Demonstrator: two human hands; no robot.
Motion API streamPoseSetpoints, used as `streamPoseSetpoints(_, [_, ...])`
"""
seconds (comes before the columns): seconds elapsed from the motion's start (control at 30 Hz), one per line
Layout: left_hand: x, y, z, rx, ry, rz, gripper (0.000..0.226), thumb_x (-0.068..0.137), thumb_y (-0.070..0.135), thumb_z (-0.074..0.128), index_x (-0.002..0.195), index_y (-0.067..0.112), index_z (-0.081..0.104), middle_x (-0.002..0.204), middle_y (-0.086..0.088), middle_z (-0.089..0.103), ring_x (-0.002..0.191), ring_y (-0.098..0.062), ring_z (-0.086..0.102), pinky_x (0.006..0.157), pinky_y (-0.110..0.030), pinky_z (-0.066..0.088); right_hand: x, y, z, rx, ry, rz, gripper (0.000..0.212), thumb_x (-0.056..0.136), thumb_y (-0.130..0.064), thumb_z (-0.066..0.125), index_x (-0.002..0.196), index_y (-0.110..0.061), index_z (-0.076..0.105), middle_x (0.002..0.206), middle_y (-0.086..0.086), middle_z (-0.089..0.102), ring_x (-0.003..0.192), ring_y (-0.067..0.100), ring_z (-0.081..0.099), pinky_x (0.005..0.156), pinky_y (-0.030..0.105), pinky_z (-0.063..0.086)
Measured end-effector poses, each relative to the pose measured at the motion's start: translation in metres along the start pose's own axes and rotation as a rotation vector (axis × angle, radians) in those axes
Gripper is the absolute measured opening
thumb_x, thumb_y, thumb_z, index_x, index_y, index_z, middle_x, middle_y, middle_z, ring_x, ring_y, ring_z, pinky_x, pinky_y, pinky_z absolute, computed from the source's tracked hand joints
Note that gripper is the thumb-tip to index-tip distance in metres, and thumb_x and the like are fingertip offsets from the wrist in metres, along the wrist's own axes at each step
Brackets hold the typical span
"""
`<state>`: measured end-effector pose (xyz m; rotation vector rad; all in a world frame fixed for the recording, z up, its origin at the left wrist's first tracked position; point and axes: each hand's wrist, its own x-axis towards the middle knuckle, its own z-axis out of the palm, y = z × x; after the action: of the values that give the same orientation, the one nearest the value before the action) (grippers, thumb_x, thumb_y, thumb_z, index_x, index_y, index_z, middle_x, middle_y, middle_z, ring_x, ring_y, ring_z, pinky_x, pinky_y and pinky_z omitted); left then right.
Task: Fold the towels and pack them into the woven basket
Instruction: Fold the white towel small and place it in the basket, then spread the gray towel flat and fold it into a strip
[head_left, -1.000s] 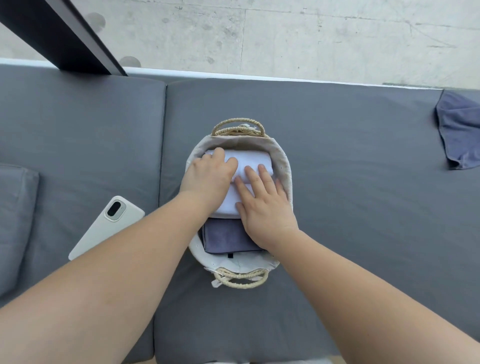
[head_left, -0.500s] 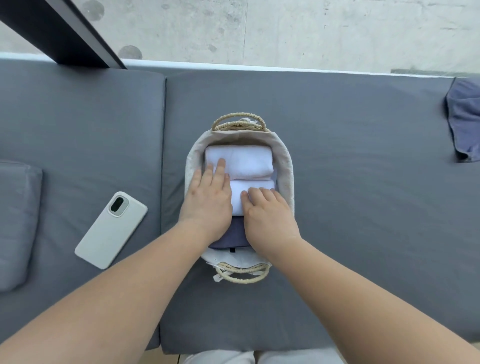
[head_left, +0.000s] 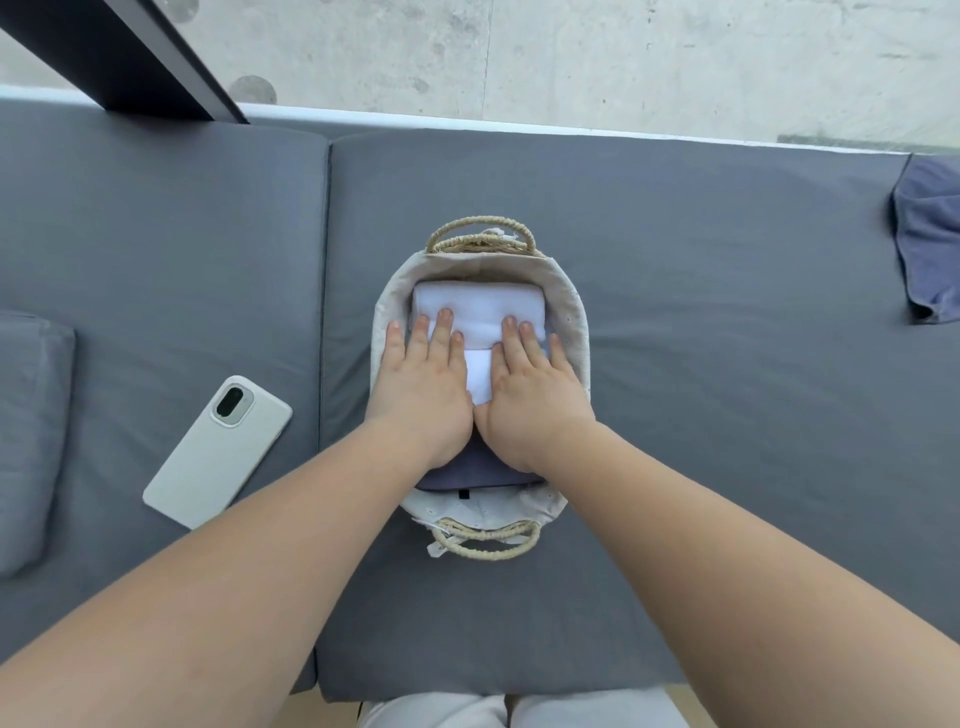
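My left hand (head_left: 421, 400) and right hand (head_left: 532, 402) press flat, fingers straight, on the white towels (head_left: 478, 306) in the woven basket (head_left: 575, 319). A white phone (head_left: 218, 452) lies left of it, and a loose blue towel (head_left: 930, 234) far right.

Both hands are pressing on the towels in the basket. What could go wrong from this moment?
1. The left hand and right hand press flat on the white towels; the folds may spring open once the pressure is gone.
2. The basket looks nearly full, so the blue towel lying loose at the far right may not fit.
3. The phone lies near the left forearm and could get knocked.
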<state>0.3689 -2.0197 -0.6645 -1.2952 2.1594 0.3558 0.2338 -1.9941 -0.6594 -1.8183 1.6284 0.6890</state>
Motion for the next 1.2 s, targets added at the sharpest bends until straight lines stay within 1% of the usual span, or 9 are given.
streamPoseSetpoints(0.1, [0.001,-0.001,-0.011,0.004,0.075,0.034,0.061,0.100,0.036,0.031,0.154,0.009,0.022,0.165,-0.017,0.006,0.149,-0.036,0.017,0.120,-0.055,0.010,0.007,0.003,-0.018,0.033,0.076,-0.034,0.060,0.103,-0.041,0.025,0.148,-0.003,0.039,0.162,0.019,0.025,0.151,0.031,0.023,0.123,0.045,0.015])
streamPoseSetpoints(0.17, [0.001,0.001,-0.010,0.020,0.170,0.011,0.061,0.099,0.032,0.033,0.154,0.009,0.018,0.164,-0.018,0.004,0.148,-0.038,0.015,0.120,-0.057,0.011,0.010,0.006,-0.024,0.085,0.406,-0.109,0.021,0.096,-0.020,0.041,0.103,-0.009,0.057,0.109,0.019,0.066,0.102,0.038,0.063,0.093,0.043,0.044])
streamPoseSetpoints(0.2, [0.001,0.002,-0.006,0.036,0.177,-0.002,0.067,0.100,0.031,0.029,0.157,0.008,0.002,0.164,-0.019,-0.006,0.151,-0.039,0.003,0.120,-0.059,0.005,0.013,0.009,-0.023,0.099,0.557,-0.137,0.010,0.090,-0.012,0.044,0.091,-0.010,0.054,0.088,0.016,0.063,0.080,0.036,0.062,0.076,0.042,0.047])
streamPoseSetpoints(0.27, [0.001,0.005,0.005,0.068,0.150,-0.009,0.071,0.102,0.032,0.020,0.150,0.005,-0.024,0.161,-0.020,-0.026,0.149,-0.040,-0.019,0.120,-0.059,-0.008,0.017,0.013,-0.010,0.086,0.647,-0.141,0.023,0.089,-0.010,0.042,0.106,-0.004,0.057,0.107,0.021,0.060,0.095,0.039,0.058,0.087,0.050,0.051])
streamPoseSetpoints(0.33, [0.002,0.007,0.012,0.065,0.125,-0.018,0.070,0.102,0.036,0.013,0.147,0.004,-0.029,0.159,-0.020,-0.031,0.148,-0.039,-0.026,0.120,-0.057,-0.011,0.017,0.011,0.010,0.019,0.498,-0.113,0.052,0.099,-0.021,0.038,0.148,-0.002,0.039,0.156,0.025,0.031,0.144,0.044,0.030,0.121,0.055,0.024])
streamPoseSetpoints(0.37, [0.004,0.007,0.014,0.050,0.115,-0.021,0.069,0.102,0.039,0.010,0.148,0.005,-0.029,0.159,-0.019,-0.032,0.147,-0.038,-0.027,0.120,-0.056,-0.011,0.015,0.008,0.017,0.002,0.406,-0.095,0.061,0.103,-0.028,0.034,0.158,-0.005,0.020,0.166,0.022,0.009,0.154,0.039,0.007,0.125,0.052,0.008])
streamPoseSetpoints(0.5, [0.014,0.002,0.013,-0.021,0.015,-0.035,0.067,0.102,0.046,0.006,0.151,0.015,-0.028,0.157,-0.010,-0.037,0.145,-0.032,-0.034,0.117,-0.058,-0.016,0.018,-0.001,0.025,0.068,0.228,0.002,0.067,0.105,-0.045,0.012,0.155,-0.016,-0.023,0.161,0.007,-0.036,0.147,0.026,-0.035,0.121,0.052,-0.017])
streamPoseSetpoints(0.77, [0.022,0.003,0.001,0.175,-0.078,-0.015,0.067,0.101,0.048,0.003,0.148,0.014,-0.030,0.156,-0.014,-0.038,0.144,-0.037,-0.034,0.113,-0.061,-0.022,0.033,0.003,0.024,0.079,0.090,0.035,0.069,0.103,-0.051,0.007,0.150,-0.019,-0.032,0.154,0.005,-0.047,0.142,0.025,-0.044,0.118,0.054,-0.022])
streamPoseSetpoints(1.2, [0.007,0.003,0.012,0.277,0.030,-0.029,0.069,0.102,0.051,0.002,0.151,0.013,-0.027,0.158,-0.016,-0.035,0.146,-0.038,-0.030,0.114,-0.061,-0.020,0.020,-0.001,0.028,-0.011,0.163,0.032,0.071,0.104,-0.049,0.012,0.154,-0.015,-0.027,0.157,0.009,-0.041,0.146,0.029,-0.037,0.122,0.052,-0.014])
